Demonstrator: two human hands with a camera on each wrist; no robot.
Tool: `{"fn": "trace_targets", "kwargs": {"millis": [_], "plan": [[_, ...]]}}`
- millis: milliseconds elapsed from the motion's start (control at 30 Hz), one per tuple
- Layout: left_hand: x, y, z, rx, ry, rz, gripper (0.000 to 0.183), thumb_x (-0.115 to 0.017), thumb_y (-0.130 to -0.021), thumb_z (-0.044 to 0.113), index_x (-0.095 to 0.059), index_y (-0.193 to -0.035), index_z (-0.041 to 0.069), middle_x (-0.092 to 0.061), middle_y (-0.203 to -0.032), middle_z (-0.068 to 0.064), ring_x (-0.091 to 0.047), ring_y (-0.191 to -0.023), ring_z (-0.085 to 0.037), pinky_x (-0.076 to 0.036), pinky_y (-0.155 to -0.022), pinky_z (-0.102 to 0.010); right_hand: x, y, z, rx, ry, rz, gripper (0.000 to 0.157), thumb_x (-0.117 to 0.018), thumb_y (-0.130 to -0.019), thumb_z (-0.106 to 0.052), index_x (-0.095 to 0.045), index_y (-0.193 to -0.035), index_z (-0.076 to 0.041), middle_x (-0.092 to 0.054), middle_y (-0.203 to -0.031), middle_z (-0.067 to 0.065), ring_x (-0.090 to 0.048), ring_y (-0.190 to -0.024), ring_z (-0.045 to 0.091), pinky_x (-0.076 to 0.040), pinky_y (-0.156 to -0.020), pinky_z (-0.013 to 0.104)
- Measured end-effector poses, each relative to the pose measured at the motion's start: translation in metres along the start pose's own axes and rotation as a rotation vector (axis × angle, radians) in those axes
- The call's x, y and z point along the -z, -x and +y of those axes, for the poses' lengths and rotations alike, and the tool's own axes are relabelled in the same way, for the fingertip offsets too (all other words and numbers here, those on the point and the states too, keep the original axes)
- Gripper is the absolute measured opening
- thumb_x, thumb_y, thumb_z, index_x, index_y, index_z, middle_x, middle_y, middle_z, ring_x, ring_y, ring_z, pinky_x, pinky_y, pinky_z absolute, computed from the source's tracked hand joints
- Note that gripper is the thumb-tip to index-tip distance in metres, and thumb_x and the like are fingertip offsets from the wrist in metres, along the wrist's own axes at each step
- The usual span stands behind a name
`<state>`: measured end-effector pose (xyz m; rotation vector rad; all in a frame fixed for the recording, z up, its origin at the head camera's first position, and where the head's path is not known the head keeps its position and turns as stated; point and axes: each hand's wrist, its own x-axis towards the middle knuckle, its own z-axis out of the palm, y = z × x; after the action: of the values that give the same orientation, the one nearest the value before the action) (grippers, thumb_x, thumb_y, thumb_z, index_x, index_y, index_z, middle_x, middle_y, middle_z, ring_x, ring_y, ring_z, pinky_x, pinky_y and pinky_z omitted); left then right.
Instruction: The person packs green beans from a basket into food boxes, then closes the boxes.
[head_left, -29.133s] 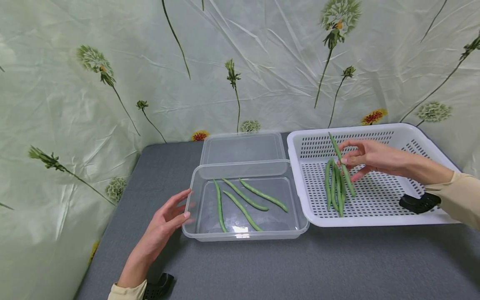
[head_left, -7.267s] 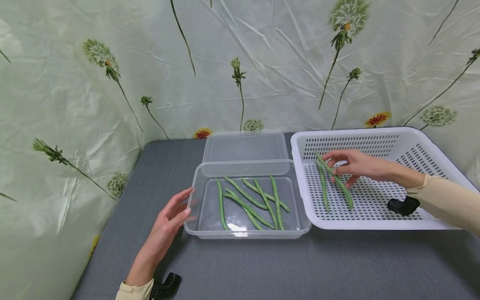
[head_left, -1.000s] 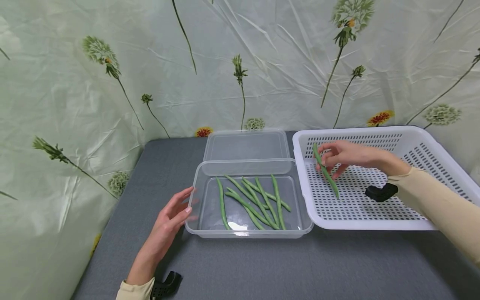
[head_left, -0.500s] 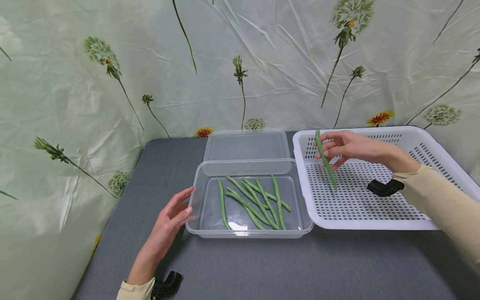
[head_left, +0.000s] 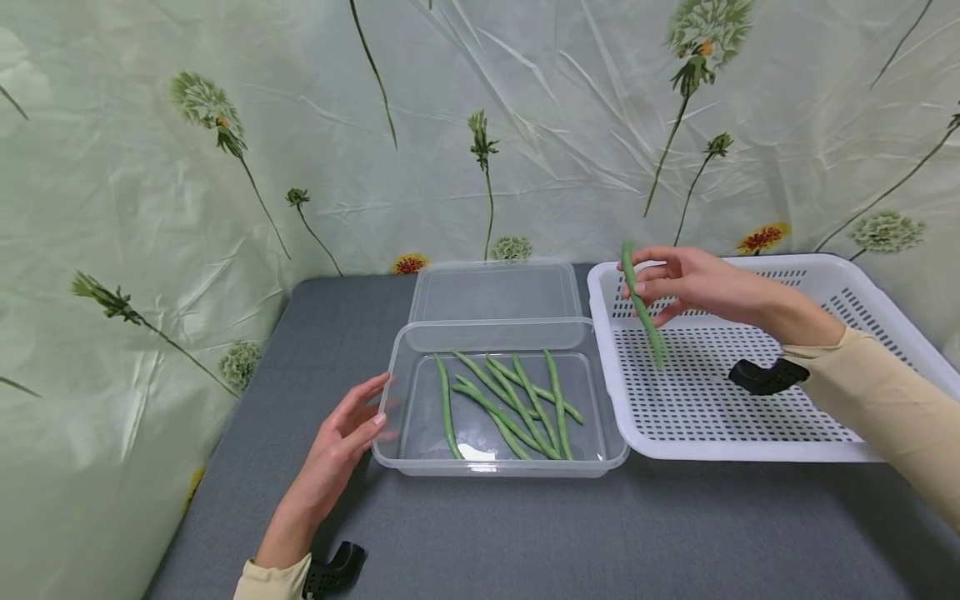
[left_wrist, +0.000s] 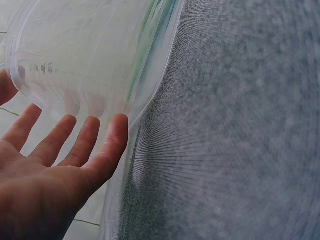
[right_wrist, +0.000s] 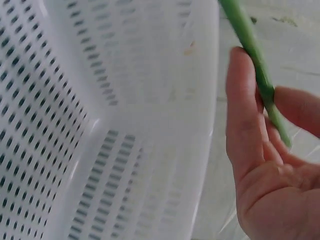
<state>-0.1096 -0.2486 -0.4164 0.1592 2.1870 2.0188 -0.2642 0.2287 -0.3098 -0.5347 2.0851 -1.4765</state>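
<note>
My right hand (head_left: pixel 697 285) pinches a single green bean (head_left: pixel 649 327) between thumb and fingers, over the left back part of a white perforated basket (head_left: pixel 738 398). In the right wrist view, the bean (right_wrist: pixel 249 37) slants up past the fingertips, beside the basket's pale wall (right_wrist: pixel 165 117). To the left stands a clear plastic container (head_left: pixel 420 468) with several green beans (head_left: pixel 516 400) lying loosely crossed on its bottom. My left hand (head_left: pixel 330 454) is at that container's left side, fingers extended. The left wrist view shows fingertips (left_wrist: pixel 118 125) right at its wall and the thumb by the rim.
Behind the container lies a clear lid (head_left: pixel 491 292) on the grey cloth-covered table (head_left: pixel 480 542). The basket stands close against the container's right side. A flower-printed sheet (head_left: pixel 420 192) hangs behind the table and down its left side.
Since 29 seconds ago, several beans have passed from the basket into the container. Over the last second, my right hand has lifted the bean up and slightly back; my left hand has stayed put.
</note>
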Motion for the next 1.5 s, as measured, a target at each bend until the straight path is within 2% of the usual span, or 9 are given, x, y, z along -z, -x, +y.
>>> {"fn": "trace_targets", "kwargs": {"millis": [133,233,400,633,933,1000,1267,1500], "plan": [[0.0,0.0,0.0,0.001,0.001,-0.001,0.05,-0.052,-0.103,0.013,-0.037,-0.151,0.016,-0.032,-0.154,-0.006,-0.035,-0.138,-0.033,-0.049,-0.095,-0.037,-0.009,-0.002,-0.008,0.013,-0.036,0.027,0.05,-0.054,-0.103,-0.013,-0.03,-0.142,0.005,-0.066,-0.118,0.013,-0.064,-0.106,0.025,-0.056,-0.08,0.047],[0.0,0.0,0.001,0.003,0.002,-0.001,0.05,-0.052,-0.103,0.013,-0.037,-0.151,0.015,-0.032,-0.154,-0.006,-0.035,-0.138,-0.033,-0.049,-0.095,-0.037,-0.017,-0.004,-0.015,0.016,-0.052,0.017,0.048,-0.055,-0.102,-0.012,-0.031,-0.139,0.006,-0.066,-0.115,0.016,-0.064,-0.104,0.024,-0.056,-0.08,0.046],[0.0,0.0,0.001,0.006,0.002,0.0,0.05,-0.052,-0.103,0.014,-0.037,-0.151,0.016,-0.033,-0.154,-0.006,-0.036,-0.138,-0.033,-0.049,-0.095,-0.037,-0.035,-0.01,-0.025,0.006,-0.024,-0.044,0.051,-0.057,-0.101,-0.014,-0.03,-0.141,0.004,-0.065,-0.109,0.022,-0.067,-0.093,0.028,-0.056,-0.077,0.048],[0.0,0.001,0.001,0.001,-0.005,0.001,0.05,-0.052,-0.103,0.013,-0.038,-0.151,0.016,-0.033,-0.153,-0.005,-0.036,-0.138,-0.033,-0.049,-0.094,-0.037,-0.063,-0.021,-0.033,-0.021,0.003,-0.137,0.053,-0.055,-0.102,-0.015,-0.028,-0.144,0.003,-0.064,-0.104,0.018,-0.065,-0.08,0.028,-0.058,-0.071,0.045],[0.001,0.0,-0.001,-0.02,-0.018,0.001,0.049,-0.052,-0.103,0.011,-0.038,-0.15,0.015,-0.034,-0.153,-0.006,-0.036,-0.137,-0.034,-0.05,-0.094,-0.036,-0.093,-0.037,-0.037,-0.062,0.036,-0.21,0.046,-0.054,-0.101,-0.011,-0.033,-0.14,0.002,-0.062,-0.106,0.023,-0.065,-0.078,0.03,-0.056,-0.073,0.054],[0.001,0.0,-0.002,-0.022,-0.018,0.001,0.049,-0.052,-0.103,0.011,-0.038,-0.15,0.015,-0.034,-0.153,-0.006,-0.036,-0.137,-0.033,-0.05,-0.094,-0.036,-0.097,-0.039,-0.037,-0.065,0.036,-0.217,0.046,-0.055,-0.101,-0.011,-0.034,-0.139,0.002,-0.063,-0.104,0.022,-0.066,-0.078,0.03,-0.055,-0.073,0.056],[-0.001,-0.001,-0.001,-0.026,-0.026,-0.002,0.05,-0.052,-0.103,0.011,-0.038,-0.15,0.015,-0.034,-0.153,-0.006,-0.037,-0.137,-0.033,-0.05,-0.094,-0.036,-0.098,-0.039,-0.032,-0.067,0.007,-0.251,0.043,-0.05,-0.1,-0.005,-0.036,-0.14,0.004,-0.064,-0.107,0.02,-0.069,-0.082,0.032,-0.058,-0.073,0.047],[-0.001,0.0,0.0,-0.014,-0.019,0.0,0.05,-0.052,-0.103,0.012,-0.038,-0.15,0.015,-0.034,-0.153,-0.006,-0.036,-0.138,-0.033,-0.05,-0.094,-0.036,-0.095,-0.033,-0.033,-0.055,0.008,-0.218,0.04,-0.049,-0.101,-0.006,-0.039,-0.139,0.001,-0.064,-0.111,0.021,-0.068,-0.086,0.035,-0.057,-0.075,0.049]]}}
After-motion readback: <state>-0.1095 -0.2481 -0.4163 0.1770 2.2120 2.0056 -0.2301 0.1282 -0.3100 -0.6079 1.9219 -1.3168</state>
